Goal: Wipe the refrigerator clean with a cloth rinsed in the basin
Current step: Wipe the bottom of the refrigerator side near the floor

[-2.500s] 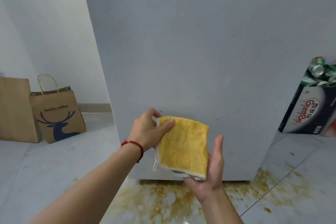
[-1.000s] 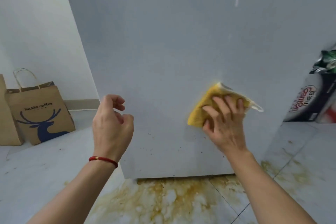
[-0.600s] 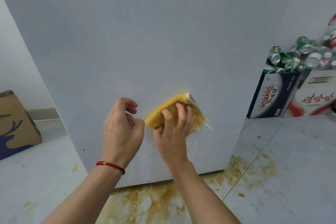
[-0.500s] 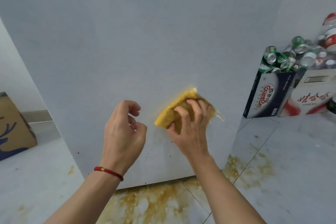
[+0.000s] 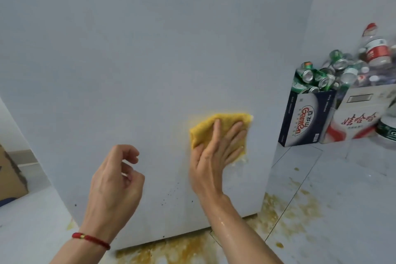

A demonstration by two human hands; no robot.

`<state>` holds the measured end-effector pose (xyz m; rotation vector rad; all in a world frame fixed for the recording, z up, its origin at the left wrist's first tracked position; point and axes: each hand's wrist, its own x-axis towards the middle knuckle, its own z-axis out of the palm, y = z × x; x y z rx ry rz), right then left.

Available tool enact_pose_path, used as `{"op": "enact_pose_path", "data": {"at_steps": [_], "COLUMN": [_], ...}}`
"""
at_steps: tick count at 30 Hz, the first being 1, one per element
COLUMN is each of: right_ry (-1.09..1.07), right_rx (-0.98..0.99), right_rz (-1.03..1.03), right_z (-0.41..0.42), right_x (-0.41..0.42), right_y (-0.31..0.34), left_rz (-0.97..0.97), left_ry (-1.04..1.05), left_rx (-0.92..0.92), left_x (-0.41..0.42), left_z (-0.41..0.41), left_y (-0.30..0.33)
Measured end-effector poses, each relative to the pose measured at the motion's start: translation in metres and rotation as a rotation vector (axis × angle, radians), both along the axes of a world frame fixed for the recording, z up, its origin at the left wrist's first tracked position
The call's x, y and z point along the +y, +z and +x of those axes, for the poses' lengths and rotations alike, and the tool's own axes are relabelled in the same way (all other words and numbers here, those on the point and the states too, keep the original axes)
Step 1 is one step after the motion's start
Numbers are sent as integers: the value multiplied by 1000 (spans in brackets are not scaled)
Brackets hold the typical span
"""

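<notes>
A dark carton (image 5: 304, 118) at right reads "GanTen", mirrored; beside it a white box (image 5: 360, 118) bears red Chinese characters. The yellow cloth (image 5: 205, 128), folded and fuzzy, lies flat against the pale refrigerator (image 5: 150, 60) wall, low right. The right hand (image 5: 216, 154) presses it with straight fingers. The left hand (image 5: 113, 184) hovers loosely curled, holding nothing.
</notes>
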<state>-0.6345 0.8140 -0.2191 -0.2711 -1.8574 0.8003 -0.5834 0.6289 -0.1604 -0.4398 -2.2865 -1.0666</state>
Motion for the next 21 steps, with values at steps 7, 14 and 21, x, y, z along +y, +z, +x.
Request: {"op": "enact_pose_path", "data": {"at_steps": [7,14,21], "right_ry": [-39,-94,32], "right_rx": [17,-12,-217], "right_rz": [149,-733,223], "right_z": [-6,-10,-3], "right_x": [113,39,-212], "right_y": [69,-13,-42], "left_rz": [-42,8,74], "left_ry": [-40,167,467], "left_rx": [18,-55,-249], "left_x": [-2,-77,-125], "left_z": [3,11,11], "left_y": [3,4,-10]}}
